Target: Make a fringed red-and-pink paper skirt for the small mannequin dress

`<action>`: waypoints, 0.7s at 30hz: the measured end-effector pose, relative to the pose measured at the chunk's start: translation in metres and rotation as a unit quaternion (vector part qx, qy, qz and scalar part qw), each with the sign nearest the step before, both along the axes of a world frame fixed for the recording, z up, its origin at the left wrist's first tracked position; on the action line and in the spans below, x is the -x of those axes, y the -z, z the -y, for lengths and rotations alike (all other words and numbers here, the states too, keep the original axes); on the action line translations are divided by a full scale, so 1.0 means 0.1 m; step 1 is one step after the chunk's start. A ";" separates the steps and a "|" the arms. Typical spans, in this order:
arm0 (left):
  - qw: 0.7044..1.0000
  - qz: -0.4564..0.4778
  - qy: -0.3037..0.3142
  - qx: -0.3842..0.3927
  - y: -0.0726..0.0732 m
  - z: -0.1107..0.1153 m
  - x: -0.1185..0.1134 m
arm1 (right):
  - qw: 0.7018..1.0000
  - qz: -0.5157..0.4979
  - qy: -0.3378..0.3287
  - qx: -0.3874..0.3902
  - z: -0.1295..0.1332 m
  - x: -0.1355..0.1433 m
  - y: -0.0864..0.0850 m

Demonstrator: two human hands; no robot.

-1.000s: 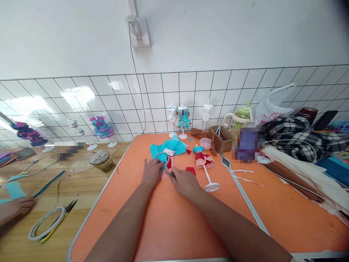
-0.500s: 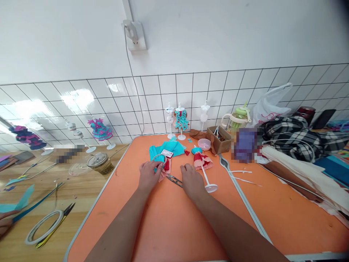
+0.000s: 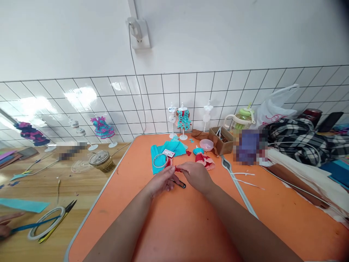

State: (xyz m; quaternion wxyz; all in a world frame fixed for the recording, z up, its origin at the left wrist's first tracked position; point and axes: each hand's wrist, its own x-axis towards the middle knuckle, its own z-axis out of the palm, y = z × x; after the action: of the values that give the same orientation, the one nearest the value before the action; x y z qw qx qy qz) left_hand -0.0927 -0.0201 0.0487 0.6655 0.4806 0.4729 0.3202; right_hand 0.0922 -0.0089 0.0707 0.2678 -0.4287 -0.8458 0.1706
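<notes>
My left hand [image 3: 163, 181] and my right hand [image 3: 196, 176] meet above the orange table. A small piece of red material [image 3: 177, 169] is pinched between the fingertips of both. Under them lie small dark snips [image 3: 181, 184], partly covered by my fingers. Just beyond my left hand, a roll of tape [image 3: 160, 160] rests on turquoise cloth [image 3: 156, 169], beside a small white card [image 3: 169, 153]. Behind my right hand lies a miniature red and pink skirt [image 3: 205, 160] with a turquoise top [image 3: 198, 150]; its stand is hidden.
Small white mannequins stand by the tiled wall, one in a turquoise dress [image 3: 184, 120]. A pink bowl [image 3: 206, 145] and cardboard box [image 3: 222, 142] are at the back right. Another person's hand [image 3: 7, 223] holds a blue strip at far left, near yellow-handled scissors [image 3: 58, 223].
My left hand has left the tape roll and come toward my right hand. Both now hold the red piece. The other person's turquoise strip lies flatter, and the view has shifted slightly.
</notes>
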 end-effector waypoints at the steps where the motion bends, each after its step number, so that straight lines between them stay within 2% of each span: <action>1: 0.999 -0.022 -0.015 -0.036 0.01 -0.01 -0.01 | 1.000 -0.025 0.010 -0.004 0.00 -0.01 0.01; 3: 0.993 -0.059 -0.047 -0.094 0.04 -0.03 -0.01 | 0.997 -0.065 0.033 -0.018 0.00 -0.01 0.03; 7: 0.989 -0.016 -0.093 -0.111 0.03 -0.06 0.02 | 0.994 -0.098 0.033 -0.028 0.02 -0.03 0.02; 9: 0.979 -0.038 -0.091 -0.180 0.00 -0.05 0.02 | 0.994 -0.098 0.043 -0.027 0.05 -0.04 -0.06; 11: 0.958 -0.065 -0.076 -0.270 -0.03 -0.02 0.02 | 0.994 -0.091 0.054 -0.024 0.09 -0.04 -0.18; 12: 0.953 -0.053 -0.062 -0.291 -0.04 0.01 0.01 | 0.995 -0.087 0.046 -0.017 0.11 -0.05 -0.26; 14: 0.963 0.010 -0.020 -0.269 -0.06 0.06 -0.01 | 0.996 -0.087 0.009 0.002 0.14 -0.06 -0.43; 16: 0.977 0.043 0.028 -0.207 -0.09 0.11 -0.02 | 0.995 -0.102 -0.013 0.011 0.15 -0.10 -0.58; 21: 0.987 -0.002 0.082 -0.141 -0.19 0.16 0.07 | 0.991 -0.131 0.034 0.004 0.00 -0.30 -0.86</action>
State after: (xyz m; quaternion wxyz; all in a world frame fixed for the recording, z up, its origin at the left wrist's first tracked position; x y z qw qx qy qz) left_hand -0.0992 -0.0358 0.0675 0.6141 0.6075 0.3830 0.3274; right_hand 0.1218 -0.0085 0.1566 0.3798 -0.4320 -0.7880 0.2194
